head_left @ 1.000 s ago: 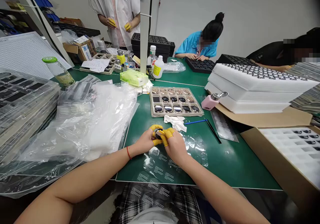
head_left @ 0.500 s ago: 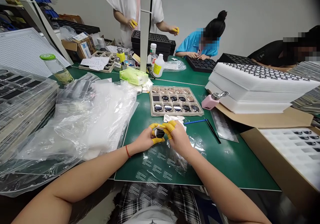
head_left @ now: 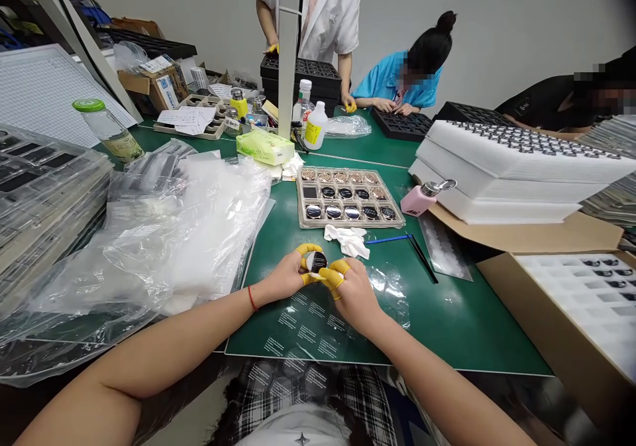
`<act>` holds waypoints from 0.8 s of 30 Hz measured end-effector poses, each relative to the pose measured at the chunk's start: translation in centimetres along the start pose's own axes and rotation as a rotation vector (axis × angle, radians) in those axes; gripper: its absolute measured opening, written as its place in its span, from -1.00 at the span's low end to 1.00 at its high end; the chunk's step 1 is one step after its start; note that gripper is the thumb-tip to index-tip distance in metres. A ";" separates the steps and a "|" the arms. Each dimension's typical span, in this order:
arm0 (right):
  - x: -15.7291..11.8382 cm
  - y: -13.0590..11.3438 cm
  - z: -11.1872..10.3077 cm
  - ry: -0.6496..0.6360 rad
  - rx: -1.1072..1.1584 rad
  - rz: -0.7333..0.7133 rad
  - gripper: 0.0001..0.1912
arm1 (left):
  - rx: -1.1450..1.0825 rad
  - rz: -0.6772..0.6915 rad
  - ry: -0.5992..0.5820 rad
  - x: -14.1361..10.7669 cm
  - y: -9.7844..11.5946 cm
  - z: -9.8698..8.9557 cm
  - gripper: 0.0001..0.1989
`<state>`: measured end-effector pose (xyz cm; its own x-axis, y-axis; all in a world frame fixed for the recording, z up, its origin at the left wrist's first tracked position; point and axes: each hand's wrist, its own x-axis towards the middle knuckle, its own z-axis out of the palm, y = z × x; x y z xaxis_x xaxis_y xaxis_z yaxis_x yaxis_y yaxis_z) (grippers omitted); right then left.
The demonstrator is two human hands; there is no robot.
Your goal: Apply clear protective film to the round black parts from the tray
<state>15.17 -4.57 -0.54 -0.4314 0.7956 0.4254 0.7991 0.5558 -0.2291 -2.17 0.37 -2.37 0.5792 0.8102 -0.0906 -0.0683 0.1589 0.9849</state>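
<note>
My left hand (head_left: pixel 288 274), in yellow finger cots, grips a round, dark-faced watch head (head_left: pixel 317 262) by its rim, with pale print on the face. Close against its lower right edge, my right hand (head_left: pixel 352 290) has its yellow-covered fingers pinched together. Something small and whitish shows at those fingertips; I cannot make out what it is. Below the hands lies clear film (head_left: pixel 311 320) printed with white text blocks, hanging over the table edge. Beyond them is a clear tray (head_left: pixel 301 215) of round watch heads, with a crumpled white tissue (head_left: pixel 348 240) in front.
Plastic bags (head_left: pixel 199 234) cover the left side, beside stacked trays (head_left: pixel 50 201). On the right are a pink pump bottle (head_left: pixel 418 198), black tweezers (head_left: pixel 423 260), a blue stick (head_left: pixel 387 240), white foam trays (head_left: pixel 491 187) and an open carton (head_left: pixel 527 313). Co-workers occupy the far side.
My right fingers have moved from the watch head's upper edge down to its lower right. The standing co-worker has shifted right and lowered both hands to the black trays.
</note>
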 end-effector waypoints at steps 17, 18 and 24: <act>0.1 -1.7 0.0 0.074 -0.166 0.043 -0.78 | 0.062 0.035 0.018 0.0 -0.4 0.0 -0.54; 0.2 -1.7 0.1 0.089 -0.159 0.042 -0.78 | 0.059 0.036 0.017 0.0 -0.4 0.0 -0.55; 0.0 -1.4 0.5 0.116 -0.168 -0.008 -0.81 | 0.069 0.044 0.023 0.0 -0.4 0.1 -0.54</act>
<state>13.89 -5.24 -0.66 -0.3947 0.7529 0.5267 0.8585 0.5064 -0.0805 -2.12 0.25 -2.78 0.5583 0.8281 -0.0499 -0.0367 0.0848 0.9957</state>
